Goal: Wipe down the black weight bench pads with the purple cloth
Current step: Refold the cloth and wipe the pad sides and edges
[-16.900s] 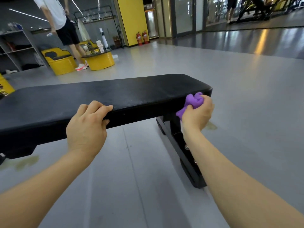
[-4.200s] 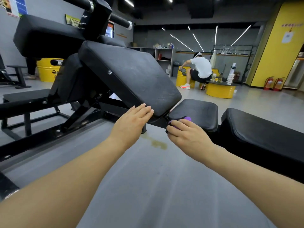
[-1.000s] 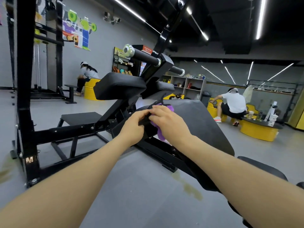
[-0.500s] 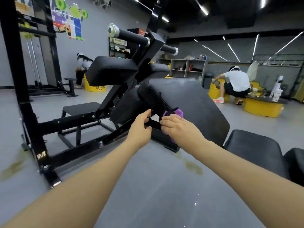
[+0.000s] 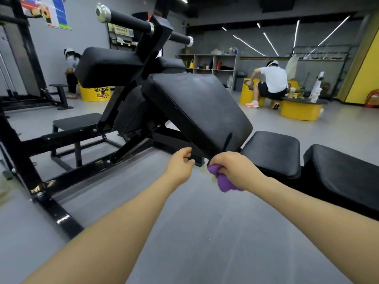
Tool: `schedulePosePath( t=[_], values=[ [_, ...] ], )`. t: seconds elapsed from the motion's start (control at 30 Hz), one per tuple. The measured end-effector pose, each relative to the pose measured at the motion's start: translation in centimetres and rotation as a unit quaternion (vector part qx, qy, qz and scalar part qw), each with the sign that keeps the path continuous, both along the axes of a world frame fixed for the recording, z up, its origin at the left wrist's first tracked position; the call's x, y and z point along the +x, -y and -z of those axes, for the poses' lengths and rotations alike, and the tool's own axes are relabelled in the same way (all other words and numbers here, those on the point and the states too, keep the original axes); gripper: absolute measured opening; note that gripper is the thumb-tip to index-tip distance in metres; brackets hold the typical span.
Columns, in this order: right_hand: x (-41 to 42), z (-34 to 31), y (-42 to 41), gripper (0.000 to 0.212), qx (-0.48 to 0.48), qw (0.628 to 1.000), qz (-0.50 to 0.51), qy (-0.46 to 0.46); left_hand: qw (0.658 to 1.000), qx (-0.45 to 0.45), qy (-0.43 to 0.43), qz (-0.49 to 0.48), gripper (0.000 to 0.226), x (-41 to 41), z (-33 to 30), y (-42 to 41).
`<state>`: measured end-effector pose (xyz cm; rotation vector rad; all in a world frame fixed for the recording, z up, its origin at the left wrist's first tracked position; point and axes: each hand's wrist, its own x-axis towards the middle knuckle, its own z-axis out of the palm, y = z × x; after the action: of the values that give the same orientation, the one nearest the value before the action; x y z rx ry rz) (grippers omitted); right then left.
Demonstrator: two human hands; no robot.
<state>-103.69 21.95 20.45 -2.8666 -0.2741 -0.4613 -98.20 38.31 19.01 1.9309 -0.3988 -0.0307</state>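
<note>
At six o'clock of the tilted back pad (image 5: 201,107), the right hand (image 5: 235,171) bunches the purple cloth (image 5: 223,181); the left hand (image 5: 180,165) curls empty. A loose wad could skip the edge.

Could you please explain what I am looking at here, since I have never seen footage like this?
This is one picture from a camera worn on a person's head, looking forward and down, so the two bare arms are the wearer's own. The setting is a gym. The right hand grips a bunched purple cloth at the lower edge of a tilted black bench pad. The left hand, fingers curled, is at the pad's underside edge; whether it holds anything is unclear. A flat seat pad lies to the right. Another person sits in the background.
</note>
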Motion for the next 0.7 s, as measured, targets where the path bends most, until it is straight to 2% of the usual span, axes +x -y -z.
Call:
schedulePosePath(
  t=[0.03,0.1,0.17,0.2,0.23,0.3,0.37,0.43,0.5,0.57,0.63,0.7],
  values=[
    [-0.1,-1.0,-0.2,0.022,0.069,0.997,0.023,0.009,0.999,-0.028,-0.023,0.006,0.04,-0.5,-0.2,0.1],
    [0.2,-3.1,-0.8,0.018,0.183,0.981,0.019,0.063,0.981,-0.149,-0.118,0.051,0.035,-1.6,-1.3,0.1],
    [0.8,-5.0,-2.6,0.016,0.303,0.948,-0.002,0.095,0.928,-0.275,-0.217,0.126,0.055,-2.1,-2.3,0.1],
    [1.2,-5.5,-3.7,0.016,0.364,0.925,-0.017,0.104,0.905,-0.316,-0.24,0.152,0.064,-2.3,-2.8,0.1],
    [1.5,-5.9,-5.0,0.017,0.418,0.902,-0.032,0.105,0.886,-0.355,-0.246,0.17,0.065,-2.5,-3.2,0.2],
    [1.9,-6.5,-7.5,0.023,0.505,0.857,-0.072,0.075,0.848,-0.438,-0.232,0.188,0.048,-2.4,-4.1,0.2],
    [2.5,-7.1,-9.1,0.03,0.541,0.834,-0.103,0.022,0.83,-0.491,-0.205,0.17,0.037,-1.9,-4.7,-0.3],
    [3.1,-7.8,-9.8,0.033,0.531,0.839,-0.118,-0.006,0.843,-0.503,-0.16,0.104,0.029,-0.5,-5.4,-1.6],
    [3.9,-8.3,-9.9,0.029,0.489,0.866,-0.104,0.008,0.873,-0.477,-0.101,-0.014,0.021,1.9,-6.7,-3.1],
    [4.6,-8.5,-9.4,0.028,0.454,0.888,-0.063,0.037,0.894,-0.424,-0.036,-0.143,0.037,4.0,-8.8,-4.3],
    [5.1,-8.3,-8.5,0.027,0.468,0.882,-0.027,0.052,0.917,-0.328,-0.001,-0.229,0.057,6.0,-11.1,-4.9],
    [5.4,-7.9,-7.3,0.026,0.467,0.882,-0.003,0.067,0.929,-0.244,0.005,-0.279,0.058,7.4,-13.2,-4.5]
  ],
)
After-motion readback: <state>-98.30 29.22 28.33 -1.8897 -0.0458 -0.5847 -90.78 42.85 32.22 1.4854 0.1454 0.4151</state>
